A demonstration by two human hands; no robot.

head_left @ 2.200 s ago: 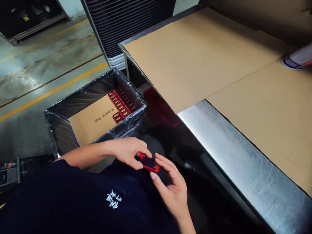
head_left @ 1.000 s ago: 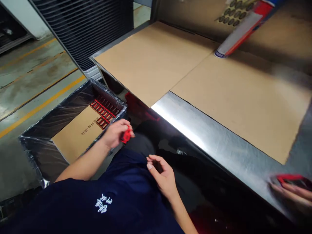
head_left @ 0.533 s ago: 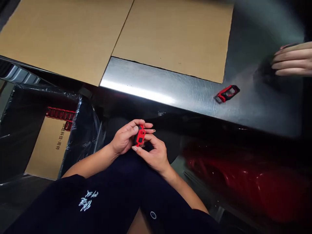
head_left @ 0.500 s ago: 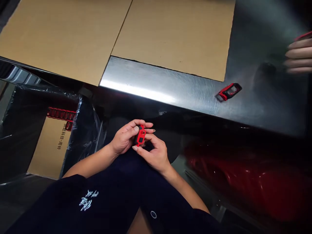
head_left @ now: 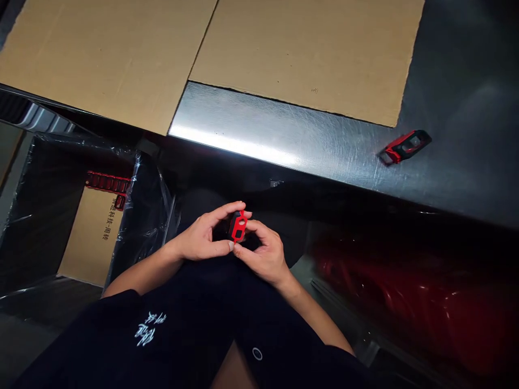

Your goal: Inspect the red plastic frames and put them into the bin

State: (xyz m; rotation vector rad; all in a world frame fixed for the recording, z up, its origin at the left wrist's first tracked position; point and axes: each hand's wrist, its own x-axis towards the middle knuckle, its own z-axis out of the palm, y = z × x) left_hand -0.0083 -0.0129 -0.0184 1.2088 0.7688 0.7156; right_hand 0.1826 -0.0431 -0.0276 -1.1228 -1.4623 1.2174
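Observation:
Between my two hands, close to my body and below the table edge, is a small red and black plastic part (head_left: 238, 227) with a round hole and a square black opening. My left hand (head_left: 206, 233) grips it from the left, with thumb at its lower end and index finger at its top. From the right, the thumb and fingers of my right hand (head_left: 265, 249) pinch its lower side. A similar red and black part (head_left: 405, 147) lies tilted on the metal table at the right.
Brown cardboard sheets (head_left: 304, 59) cover much of the metal table (head_left: 243, 119). At the left, a bin lined with dark plastic (head_left: 150, 227) holds a cardboard piece (head_left: 87, 237) and a row of red and black parts (head_left: 107, 182). Red plastic-wrapped material (head_left: 425, 302) sits lower right.
My left thumb has moved from the part's upper face down to its lower end. The co-worker's hand at the right edge has left the view. The view has shifted slightly.

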